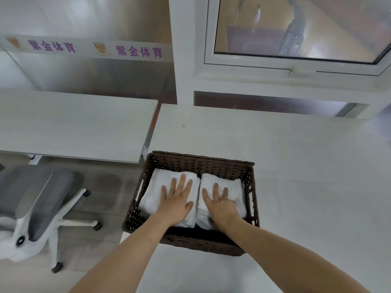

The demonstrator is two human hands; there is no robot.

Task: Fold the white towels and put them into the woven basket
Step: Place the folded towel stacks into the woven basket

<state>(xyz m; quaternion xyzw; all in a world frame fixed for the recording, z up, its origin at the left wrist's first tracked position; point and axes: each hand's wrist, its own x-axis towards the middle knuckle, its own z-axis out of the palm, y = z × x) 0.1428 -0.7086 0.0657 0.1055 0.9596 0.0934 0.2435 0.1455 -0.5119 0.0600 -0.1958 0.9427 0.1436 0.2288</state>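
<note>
I see both folded white towels lying side by side inside the dark brown woven basket (198,163), which sits near the left edge of the white table (296,155). The left folded towel (156,187) fills the left half of the basket and the right folded towel (232,187) the right half; the two touch along the middle. My left hand (176,199) lies flat on the left towel, fingers straight and slightly spread, pointing away from me, gripping nothing. My right hand (220,203) lies flat on the right towel in the same way, fingers extended and splayed, palm down. Both forearms reach in over the basket's near wall.

To the left, apart from this table by a narrow gap, stands a second white table (74,123). A grey office chair (38,199) with a white wheeled base sits on the floor below it. Behind that table is a frosted glass partition (84,77) with a band of purple lettering. On the far right there is a white-framed window (296,30).
</note>
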